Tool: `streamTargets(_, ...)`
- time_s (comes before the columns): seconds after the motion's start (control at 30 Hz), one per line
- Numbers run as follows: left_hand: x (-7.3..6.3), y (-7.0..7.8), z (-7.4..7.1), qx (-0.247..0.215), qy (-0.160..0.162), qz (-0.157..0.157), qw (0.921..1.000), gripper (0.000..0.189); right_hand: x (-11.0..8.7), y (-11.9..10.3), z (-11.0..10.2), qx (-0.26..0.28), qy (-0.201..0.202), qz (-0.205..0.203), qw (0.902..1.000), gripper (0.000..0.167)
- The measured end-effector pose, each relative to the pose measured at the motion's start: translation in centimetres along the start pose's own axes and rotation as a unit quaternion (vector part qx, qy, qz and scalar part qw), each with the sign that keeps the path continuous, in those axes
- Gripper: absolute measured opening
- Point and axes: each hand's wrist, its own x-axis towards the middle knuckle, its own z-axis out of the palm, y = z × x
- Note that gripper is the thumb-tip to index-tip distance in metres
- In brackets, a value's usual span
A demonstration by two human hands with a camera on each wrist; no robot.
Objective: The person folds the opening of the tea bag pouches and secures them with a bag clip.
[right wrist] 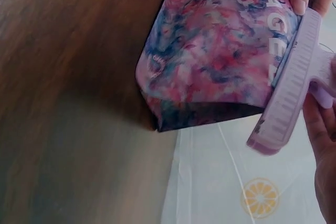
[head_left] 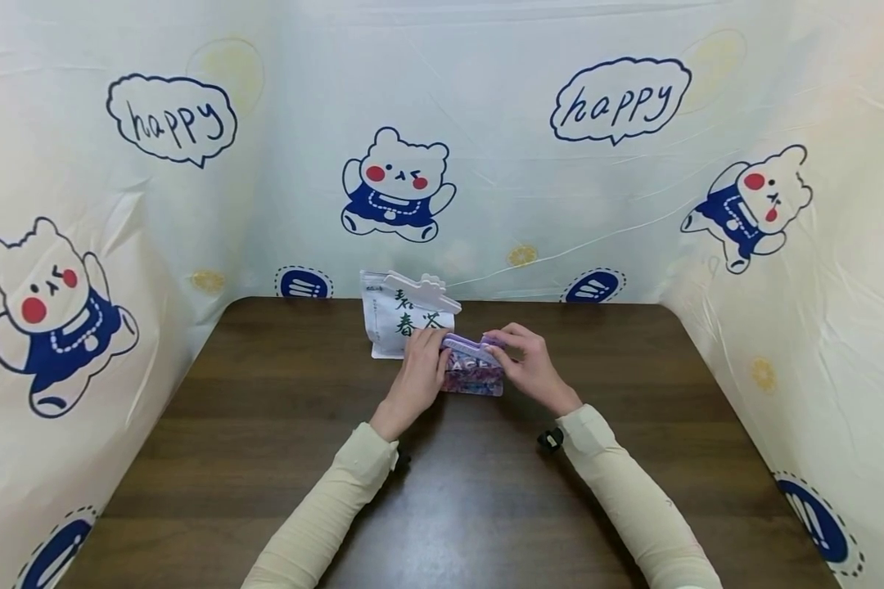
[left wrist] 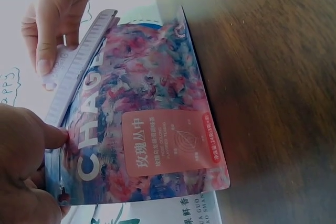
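Note:
A colourful pink-and-blue tea pouch (left wrist: 152, 82) stands upright on the table, its top edge running under a light purple bag clip (right wrist: 291, 85). My left hand (head_left: 421, 368) pinches the pouch's top corner between thumb and fingers, beside one end of the clip. With thumb and fingers, my right hand (head_left: 530, 365) grips the clip's handle. The long ruler-marked bar lies across the pouch top, above the white lettering. In the right wrist view the clip's far end sticks out past the pouch's side.
Just behind stands a white tea bag (head_left: 383, 331) with green writing, a white clip (head_left: 423, 293) across its top. The brown wooden table (head_left: 280, 458) meets a printed cloth backdrop (head_left: 501, 196) at the back and sides.

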Motion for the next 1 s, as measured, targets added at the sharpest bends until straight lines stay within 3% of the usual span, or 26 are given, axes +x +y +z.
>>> streamTargets(0.13,-0.1,-0.1,-0.1,0.001,0.001,0.013,0.9999,0.027,0.2,-1.5,-0.4,-0.003,-0.006,0.008,0.9999,0.021)
streamTargets(0.37,-0.4,-0.3,-0.1,-0.008,-0.002,0.037,0.9993,0.029,-0.4,-1.6,-0.5,-0.006,0.003,0.011,0.9999,0.021)
streamTargets(0.67,-0.2,-0.1,0.4,-0.025,0.005,0.029,0.9992,0.028,-0.4,-1.4,-0.4,0.014,0.017,0.009,0.9997,0.019)
streamTargets(1.0,0.1,0.0,0.2,-0.037,-0.011,0.015,0.9991,0.03,-0.9,1.7,0.3,0.003,0.014,0.02,0.9997,0.021)
